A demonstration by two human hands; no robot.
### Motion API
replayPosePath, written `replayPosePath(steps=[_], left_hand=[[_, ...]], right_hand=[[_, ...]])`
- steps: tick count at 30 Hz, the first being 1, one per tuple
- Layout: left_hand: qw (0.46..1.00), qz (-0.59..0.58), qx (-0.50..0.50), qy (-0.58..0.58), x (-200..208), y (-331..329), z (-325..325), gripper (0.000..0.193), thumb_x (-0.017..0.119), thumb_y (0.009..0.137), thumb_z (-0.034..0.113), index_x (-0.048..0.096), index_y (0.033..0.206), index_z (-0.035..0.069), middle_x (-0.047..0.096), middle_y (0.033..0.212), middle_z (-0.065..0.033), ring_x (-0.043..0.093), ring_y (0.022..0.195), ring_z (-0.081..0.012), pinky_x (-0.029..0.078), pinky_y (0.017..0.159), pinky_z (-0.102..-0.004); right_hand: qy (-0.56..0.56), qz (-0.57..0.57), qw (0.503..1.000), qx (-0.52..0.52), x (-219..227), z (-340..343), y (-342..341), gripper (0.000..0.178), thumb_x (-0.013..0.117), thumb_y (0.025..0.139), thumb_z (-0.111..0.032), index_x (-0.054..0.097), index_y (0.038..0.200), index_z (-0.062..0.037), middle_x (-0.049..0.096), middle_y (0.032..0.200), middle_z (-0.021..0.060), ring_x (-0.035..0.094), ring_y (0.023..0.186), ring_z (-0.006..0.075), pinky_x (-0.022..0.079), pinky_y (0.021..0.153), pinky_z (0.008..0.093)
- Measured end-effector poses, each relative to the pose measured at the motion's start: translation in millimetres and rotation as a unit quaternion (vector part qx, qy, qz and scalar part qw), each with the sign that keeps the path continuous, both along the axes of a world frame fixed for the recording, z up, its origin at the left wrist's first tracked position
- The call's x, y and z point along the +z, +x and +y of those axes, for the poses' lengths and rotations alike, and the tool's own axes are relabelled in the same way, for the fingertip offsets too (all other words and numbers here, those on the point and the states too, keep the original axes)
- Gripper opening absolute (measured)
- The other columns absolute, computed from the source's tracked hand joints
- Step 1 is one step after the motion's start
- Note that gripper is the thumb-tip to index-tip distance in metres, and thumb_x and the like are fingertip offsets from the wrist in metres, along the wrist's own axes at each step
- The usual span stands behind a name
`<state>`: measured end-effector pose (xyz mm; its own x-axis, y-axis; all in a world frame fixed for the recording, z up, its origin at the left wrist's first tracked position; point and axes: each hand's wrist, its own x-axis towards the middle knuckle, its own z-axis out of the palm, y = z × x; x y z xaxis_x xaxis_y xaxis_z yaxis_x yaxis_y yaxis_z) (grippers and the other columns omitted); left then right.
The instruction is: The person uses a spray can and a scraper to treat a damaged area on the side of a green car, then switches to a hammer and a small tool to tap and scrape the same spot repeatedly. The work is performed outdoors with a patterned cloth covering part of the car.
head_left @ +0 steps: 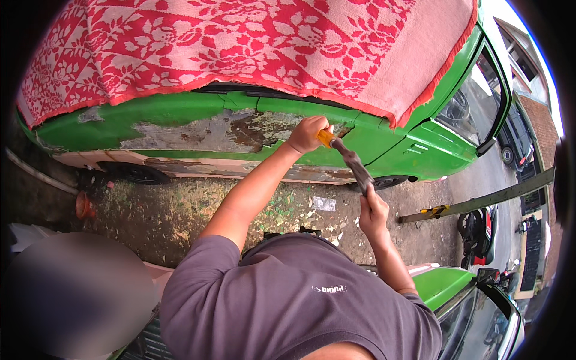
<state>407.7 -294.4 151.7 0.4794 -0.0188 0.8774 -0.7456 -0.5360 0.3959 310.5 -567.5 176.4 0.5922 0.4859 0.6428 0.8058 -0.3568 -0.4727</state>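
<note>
My left hand [308, 135] is closed around a yellow-orange tool handle [326, 138], close to the side of a green car [387, 144]. From that handle a worn dark-brown shaft [356, 165] slants down to my right hand [373, 213], whose fingers are closed on its lower end. Whether handle and shaft are one tool or two meeting pieces, I cannot tell. Along the car's side, the green paint gives way to a rough grey and brown bare patch [198, 135]. The tool's working end is hidden by my left hand.
A red and pink floral cloth [240, 45] drapes over the car. Paint flakes and a flat clear plastic piece [324, 204] litter the ground. An orange-brown pot [84, 206] stands left; a metal pole [480, 197] and motorcycle [477, 234] are right. Another green vehicle [441, 283] is behind me.
</note>
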Motion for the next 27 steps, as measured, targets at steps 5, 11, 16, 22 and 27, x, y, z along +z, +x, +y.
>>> replayPosePath(steps=[5, 11, 16, 22, 27], left_hand=[[0.999, 0.021, 0.0, -0.025, 5, -2, -3, 0.025, 0.068, 0.081, 0.007, 0.045, 0.072, 0.005, 0.05, 0.064, -0.0117, 0.052, 0.058, -0.0317, 0.041, 0.054, -0.0378], [1.0, 0.003, 0.01, -0.005, 6, 3, -7, 0.026, 0.069, 0.081, 0.009, 0.045, 0.072, 0.005, 0.052, 0.066, -0.0126, 0.053, 0.059, -0.0326, 0.041, 0.054, -0.039], [1.0, 0.018, 0.02, -0.007, 7, 8, -9, 0.028, 0.07, 0.081, 0.011, 0.044, 0.071, 0.005, 0.053, 0.066, -0.0131, 0.054, 0.061, -0.0332, 0.041, 0.054, -0.0397], [0.999, 0.028, 0.045, -0.01, 11, 15, -10, 0.026, 0.071, 0.08, 0.012, 0.047, 0.075, 0.005, 0.054, 0.065, -0.0131, 0.056, 0.061, -0.0335, 0.042, 0.054, -0.0403], [0.997, 0.048, 0.066, 0.006, 7, 21, -12, 0.027, 0.074, 0.077, 0.013, 0.047, 0.077, 0.005, 0.058, 0.069, -0.0134, 0.059, 0.064, -0.0339, 0.045, 0.055, -0.0402]], right_hand=[[0.101, 0.006, 0.995, 0.001, -22, -18, 7, 0.046, 0.056, 0.085, 0.007, 0.052, 0.131, 0.0001, 0.06, 0.074, 0.0163, 0.058, 0.059, 0.0221, 0.048, 0.059, 0.0295], [0.04, 0.04, 0.998, -0.03, -7, -14, 17, 0.048, 0.053, 0.088, 0.007, 0.047, 0.135, 0.0014, 0.066, 0.094, 0.0191, 0.06, 0.069, 0.0193, 0.049, 0.069, 0.0263], [0.022, 0.055, 0.997, -0.043, -2, -8, 15, 0.048, 0.054, 0.089, 0.004, 0.047, 0.136, -0.0005, 0.066, 0.091, 0.0176, 0.056, 0.062, 0.0152, 0.047, 0.065, 0.0249], [0.123, 0.09, 0.987, -0.04, 2, -13, 14, 0.047, 0.055, 0.09, 0.002, 0.047, 0.136, -0.0005, 0.054, 0.068, 0.0088, 0.046, 0.057, 0.0082, 0.04, 0.056, 0.0211], [0.127, 0.158, 0.978, -0.051, 12, -13, 18, 0.043, 0.052, 0.093, -0.001, 0.047, 0.135, 0.0009, 0.048, 0.066, 0.0065, 0.041, 0.056, 0.0075, 0.038, 0.054, 0.0217]])
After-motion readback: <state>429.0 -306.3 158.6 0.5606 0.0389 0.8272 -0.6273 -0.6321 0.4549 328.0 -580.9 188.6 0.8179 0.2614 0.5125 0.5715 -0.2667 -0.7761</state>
